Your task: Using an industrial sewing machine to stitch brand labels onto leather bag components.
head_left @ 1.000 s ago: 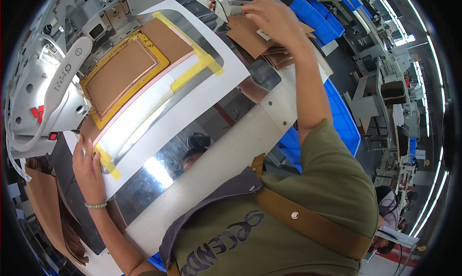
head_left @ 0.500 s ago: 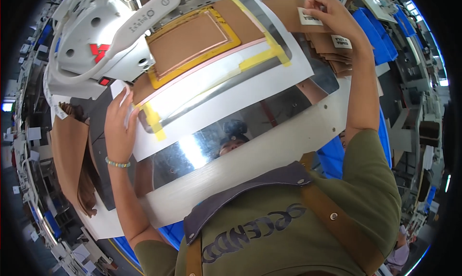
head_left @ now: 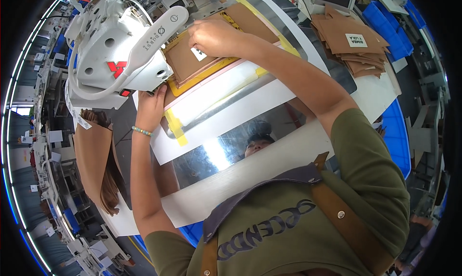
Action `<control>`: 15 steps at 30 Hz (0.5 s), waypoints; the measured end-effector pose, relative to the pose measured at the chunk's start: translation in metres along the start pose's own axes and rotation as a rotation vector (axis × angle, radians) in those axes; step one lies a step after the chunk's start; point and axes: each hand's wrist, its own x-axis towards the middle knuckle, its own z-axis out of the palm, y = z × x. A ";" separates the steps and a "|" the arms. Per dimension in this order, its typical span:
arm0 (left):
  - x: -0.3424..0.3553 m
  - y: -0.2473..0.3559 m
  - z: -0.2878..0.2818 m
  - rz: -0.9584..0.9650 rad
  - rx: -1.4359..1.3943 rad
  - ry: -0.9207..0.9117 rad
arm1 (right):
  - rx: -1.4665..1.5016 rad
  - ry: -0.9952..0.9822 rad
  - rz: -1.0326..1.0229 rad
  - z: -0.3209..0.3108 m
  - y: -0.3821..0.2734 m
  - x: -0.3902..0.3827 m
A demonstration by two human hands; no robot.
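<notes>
My right hand (head_left: 211, 38) is closed on a brown piece with a white label (head_left: 198, 53), held over the yellow rectangular frame (head_left: 179, 89). This frame sits with brown material on a white sheet (head_left: 192, 148) with yellow tape (head_left: 175, 129), under the white machine's head (head_left: 110, 54). My left hand (head_left: 150, 107) lies at the left end of the sheet, fingers fairly straight beside the brown material, their tips partly tucked under the machine head.
A pile of brown labelled pieces (head_left: 344, 28) lies at back right, beside blue bins (head_left: 387, 28). More folded brown material (head_left: 94, 160) rests left. A reflective plate (head_left: 236, 134) and pale table edge (head_left: 260, 175) run across the front; another blue bin (head_left: 399, 141) stands right.
My right hand has moved left from the pile to the yellow frame, bringing a labelled piece. My left hand stays at the sheet's left end. The camera view has shifted.
</notes>
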 end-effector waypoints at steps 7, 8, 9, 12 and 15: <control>0.024 0.013 0.009 0.122 -0.101 -0.112 | -0.090 0.037 0.023 0.009 -0.002 -0.003; 0.023 0.010 0.008 0.123 -0.099 -0.118 | -0.128 0.037 -0.025 0.012 -0.002 -0.001; 0.023 0.007 0.006 0.115 -0.046 -0.162 | -0.125 0.038 -0.020 0.015 -0.002 0.000; 0.023 0.009 0.005 0.094 -0.009 -0.190 | -0.113 0.017 -0.026 0.020 -0.002 -0.001; 0.023 0.009 0.006 0.092 -0.029 -0.160 | -0.036 0.100 -0.070 0.024 -0.004 -0.007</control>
